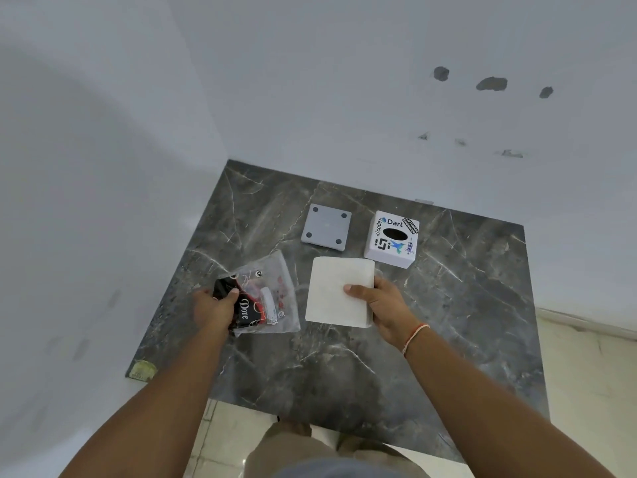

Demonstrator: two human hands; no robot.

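Right grip (pixel 382 305) pinches tissue stack (pixel 336 298) by its right edge, mid-desk (pixel 465 305), thumb on top. Left grip (pixel 213 307) curls round clear Dove pouch (pixel 272 291), near left. Risk: one-edge hold, so loose sheets may fan & slip.

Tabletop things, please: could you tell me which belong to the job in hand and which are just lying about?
In hand: tissue stack, held by right hand; clear bag, gripped by left hand.
Lying about: stickered white box; grey square plate.
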